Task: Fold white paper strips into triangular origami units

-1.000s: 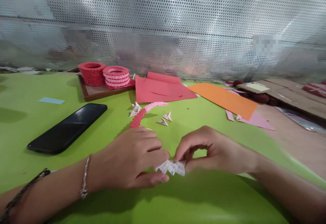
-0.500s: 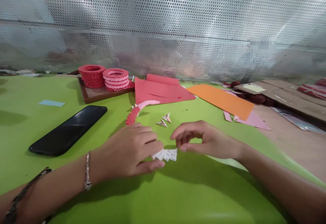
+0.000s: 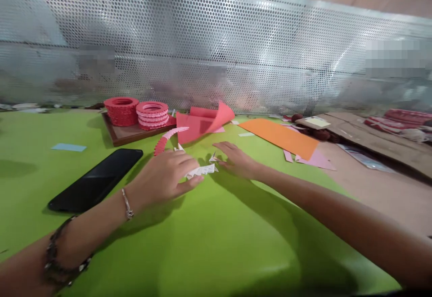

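Observation:
My left hand (image 3: 168, 171) is closed on a strip of folded paper pieces (image 3: 201, 171), white with faint print, pinched between thumb and fingers. Just beyond its knuckles curves a red and pink folded-paper strip (image 3: 164, 141); whether the two strips join is hidden by the hand. My right hand (image 3: 238, 159) reaches over the table with its fingers stretched out and apart. Beside its fingertips lies a small pointed folded paper piece (image 3: 213, 157). Another white folded piece (image 3: 180, 148) shows behind the left hand.
A brown tray (image 3: 126, 140) bears red paper rings (image 3: 121, 112) and pink-and-red rings (image 3: 152, 116). A black phone (image 3: 96, 180) lies at left, near a blue paper slip (image 3: 69, 147). Red (image 3: 192, 128) and orange sheets (image 3: 280, 136) lie behind the hands; cardboard (image 3: 344, 128) is at right.
My right hand has moved forward to the loose folded pieces, its fingers straightening. The left hand has shifted forward and left, keeping the white strip. The red sheet's right side has curled up.

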Tool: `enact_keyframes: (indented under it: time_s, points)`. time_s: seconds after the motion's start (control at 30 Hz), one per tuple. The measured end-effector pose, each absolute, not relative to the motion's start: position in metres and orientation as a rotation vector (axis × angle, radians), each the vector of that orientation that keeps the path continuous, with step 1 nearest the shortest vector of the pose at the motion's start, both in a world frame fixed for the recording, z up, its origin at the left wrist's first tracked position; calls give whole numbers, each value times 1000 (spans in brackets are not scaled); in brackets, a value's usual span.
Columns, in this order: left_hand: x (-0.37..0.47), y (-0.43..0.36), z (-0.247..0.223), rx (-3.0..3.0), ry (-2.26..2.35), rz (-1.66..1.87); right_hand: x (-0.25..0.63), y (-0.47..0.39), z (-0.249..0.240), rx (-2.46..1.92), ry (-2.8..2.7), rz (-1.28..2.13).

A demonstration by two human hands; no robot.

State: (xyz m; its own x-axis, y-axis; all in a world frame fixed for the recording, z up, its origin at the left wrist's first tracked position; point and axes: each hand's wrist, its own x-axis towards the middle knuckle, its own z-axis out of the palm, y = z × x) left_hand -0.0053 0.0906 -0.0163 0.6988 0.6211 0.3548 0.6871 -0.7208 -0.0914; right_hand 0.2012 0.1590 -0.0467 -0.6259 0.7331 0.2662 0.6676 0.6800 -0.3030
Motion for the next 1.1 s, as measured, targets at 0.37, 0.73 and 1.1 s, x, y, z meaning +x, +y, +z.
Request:
enact_keyframes:
  time_s: [0.37, 0.73, 1.1]
  points:
    - [-26, 102, -6, -2483, -1264, -610, 180, 190, -46, -1019, -2672, 152]
    - [-21, 101, -13, -2538, -1261, -568, 194, 174, -42, -1030, -2767, 149]
    - [-10, 91, -16, -2531, -1214, -666, 201, 122, -18, -963, -2487, 225]
